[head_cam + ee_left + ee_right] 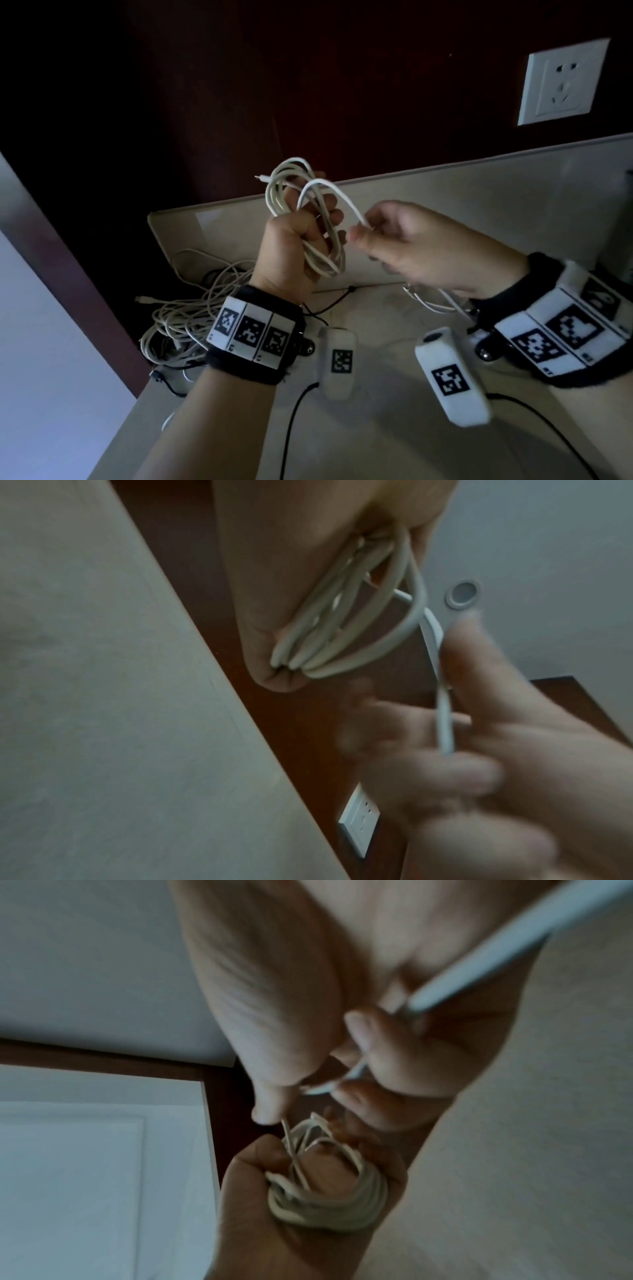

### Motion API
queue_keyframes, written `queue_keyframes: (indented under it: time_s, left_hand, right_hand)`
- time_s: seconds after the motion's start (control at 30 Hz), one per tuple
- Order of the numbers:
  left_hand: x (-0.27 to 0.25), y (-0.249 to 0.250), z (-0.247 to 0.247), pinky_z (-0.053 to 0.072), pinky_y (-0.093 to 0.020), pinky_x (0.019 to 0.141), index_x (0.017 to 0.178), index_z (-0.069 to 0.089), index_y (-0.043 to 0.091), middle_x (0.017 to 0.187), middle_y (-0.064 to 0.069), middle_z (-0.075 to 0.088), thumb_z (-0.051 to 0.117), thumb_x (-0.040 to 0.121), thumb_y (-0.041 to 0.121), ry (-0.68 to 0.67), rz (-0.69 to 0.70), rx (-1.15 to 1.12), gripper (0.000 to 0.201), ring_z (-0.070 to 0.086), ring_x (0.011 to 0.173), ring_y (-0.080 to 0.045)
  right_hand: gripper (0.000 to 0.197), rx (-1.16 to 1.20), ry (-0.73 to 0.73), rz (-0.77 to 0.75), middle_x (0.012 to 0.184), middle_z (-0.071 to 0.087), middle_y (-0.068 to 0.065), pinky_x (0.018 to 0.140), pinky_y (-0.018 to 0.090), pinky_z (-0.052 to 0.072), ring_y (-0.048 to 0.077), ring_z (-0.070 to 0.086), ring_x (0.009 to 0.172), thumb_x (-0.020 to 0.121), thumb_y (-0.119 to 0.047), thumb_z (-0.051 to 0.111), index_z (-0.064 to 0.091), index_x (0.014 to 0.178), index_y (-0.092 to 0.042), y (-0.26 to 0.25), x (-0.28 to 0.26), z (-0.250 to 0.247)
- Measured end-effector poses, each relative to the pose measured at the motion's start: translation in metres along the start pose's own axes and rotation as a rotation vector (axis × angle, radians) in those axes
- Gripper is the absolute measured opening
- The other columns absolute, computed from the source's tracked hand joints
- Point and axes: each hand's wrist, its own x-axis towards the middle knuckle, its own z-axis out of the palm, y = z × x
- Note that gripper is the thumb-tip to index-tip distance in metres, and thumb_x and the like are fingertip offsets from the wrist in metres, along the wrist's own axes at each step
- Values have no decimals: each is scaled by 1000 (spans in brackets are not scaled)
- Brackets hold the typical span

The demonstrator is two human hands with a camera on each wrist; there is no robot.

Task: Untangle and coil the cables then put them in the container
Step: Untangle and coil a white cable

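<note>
My left hand (301, 236) is raised over the table and grips a coil of white cable (291, 185) in its fist; the loops stick out above and below the fingers. A free strand (339, 195) arcs from the coil to my right hand (363, 233), which pinches it between thumb and fingertips just right of the coil. The left wrist view shows the coil (342, 631) pressed in the palm and the right hand (479, 750), blurred, on the strand. In the right wrist view the coil (325, 1199) sits in the left fist (274, 1231) and the strand (479, 961) runs through the right fingers (369, 1031).
A loose tangle of white cables (185, 315) lies on the table at the left, with thin black cables (329, 301) beside it. A pale rounded-corner container (161, 219) stands behind the hands. A wall socket (561, 82) is at the upper right. The table's left edge (130, 411) is close.
</note>
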Motion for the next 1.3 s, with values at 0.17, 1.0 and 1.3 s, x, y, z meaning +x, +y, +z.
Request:
queue_keyframes:
  time_s: [0.17,1.0,1.3]
  left_hand:
    - [-2,-6,2,44,-34,70,91,63,3,85,-8,59,40,52,-2,11,-54,79,46,55,79,-17]
    - [-10,-17,23,49,-42,65,86,59,14,80,-11,59,29,47,-13,-354,21,24,56,59,71,-33]
    - [3,10,-5,44,-41,78,86,48,22,76,0,38,70,32,4,-140,53,-273,61,43,68,-15]
  right_hand:
    - [20,-109,331,-405,55,43,-10,45,21,29,8,40,47,101,-32,49,64,95,-20,4,7,3]
    - [81,-163,277,116,47,64,0,61,33,54,14,64,47,83,-81,37,68,56,-10,14,11,11]
    - [38,-251,-10,62,64,58,1,52,27,34,15,51,55,97,-48,50,64,80,-18,17,16,0]
